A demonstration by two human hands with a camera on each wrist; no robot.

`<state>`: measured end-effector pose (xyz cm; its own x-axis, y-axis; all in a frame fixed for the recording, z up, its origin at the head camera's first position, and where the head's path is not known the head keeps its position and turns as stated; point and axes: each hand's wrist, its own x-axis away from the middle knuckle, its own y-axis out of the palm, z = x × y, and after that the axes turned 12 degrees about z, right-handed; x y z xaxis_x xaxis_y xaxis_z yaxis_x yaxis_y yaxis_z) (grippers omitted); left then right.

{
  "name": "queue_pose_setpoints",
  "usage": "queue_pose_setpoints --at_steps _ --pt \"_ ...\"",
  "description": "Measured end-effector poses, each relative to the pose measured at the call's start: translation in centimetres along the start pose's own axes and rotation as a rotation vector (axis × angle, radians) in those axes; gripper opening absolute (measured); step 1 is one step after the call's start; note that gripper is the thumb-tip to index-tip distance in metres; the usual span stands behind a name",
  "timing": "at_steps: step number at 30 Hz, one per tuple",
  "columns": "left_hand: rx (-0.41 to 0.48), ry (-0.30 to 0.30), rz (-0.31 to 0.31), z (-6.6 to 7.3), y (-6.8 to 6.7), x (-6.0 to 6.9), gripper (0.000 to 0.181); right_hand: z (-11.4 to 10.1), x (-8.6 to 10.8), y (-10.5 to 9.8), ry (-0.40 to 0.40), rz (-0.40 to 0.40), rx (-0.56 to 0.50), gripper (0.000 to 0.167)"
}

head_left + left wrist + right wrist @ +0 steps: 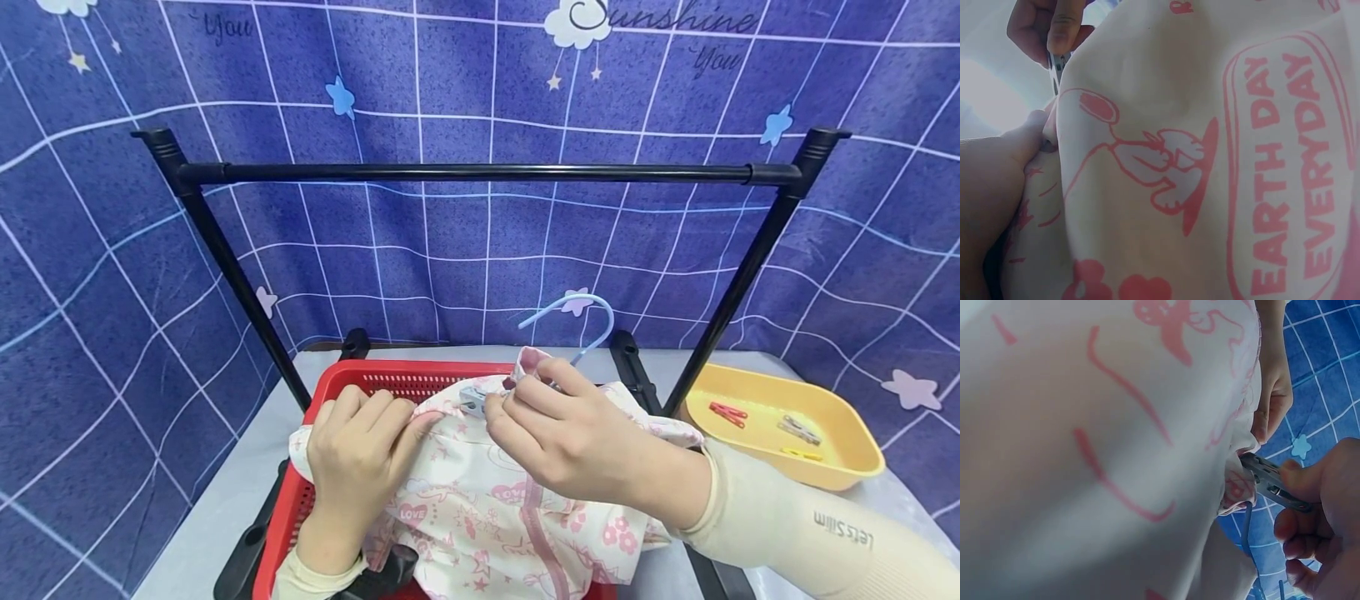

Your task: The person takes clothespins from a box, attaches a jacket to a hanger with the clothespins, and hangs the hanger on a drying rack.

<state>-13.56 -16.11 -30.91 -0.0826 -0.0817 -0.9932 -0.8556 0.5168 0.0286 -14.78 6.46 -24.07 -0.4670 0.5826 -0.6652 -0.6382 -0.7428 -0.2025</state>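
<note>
Gripping the edge of the cloth with bent fingers, thumb laid along it, the left hand steadies its side of the work from where I stand. Beneath it sits a red basket, and draped over that is a pink-printed white top, bunched along its upper edge. Just right of the left thumb, a blue-grey clothespin meets that edge, pinched between the thumb and fingers of the right hand. A blue hanger hook rises beyond those knuckles, so I'd judge the hanger is already in the top. The pinning looks partway done to me: the peg is at the cloth but not let go, and the hook is not on the black crossbar above. Those two steps seem to be what is left. Farther right, a yellow tray holds more pegs, a red one among them.

Most of the hanger is hidden by cloth and the right hand. I can't tell whether the peg's tips have bitten, even in the right wrist view. The basket's near side is cut off, and a dark object by the left wrist is hard to make out.
</note>
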Motion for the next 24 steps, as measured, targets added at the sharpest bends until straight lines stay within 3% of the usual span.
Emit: queue_pose_setpoints --at_steps 9,19,24 --pt "-0.011 0.012 -0.001 0.07 0.06 -0.02 0.052 -0.11 -0.14 -0.08 0.003 -0.033 0.012 0.014" --pt "-0.01 0.003 -0.019 0.03 0.08 0.19 0.051 -0.23 0.01 -0.4 0.009 -0.144 0.039 0.017" --pt "-0.013 0.003 -0.023 0.06 0.11 0.27 0.051 -0.22 0.21 -0.33 0.026 -0.159 0.034 0.019"
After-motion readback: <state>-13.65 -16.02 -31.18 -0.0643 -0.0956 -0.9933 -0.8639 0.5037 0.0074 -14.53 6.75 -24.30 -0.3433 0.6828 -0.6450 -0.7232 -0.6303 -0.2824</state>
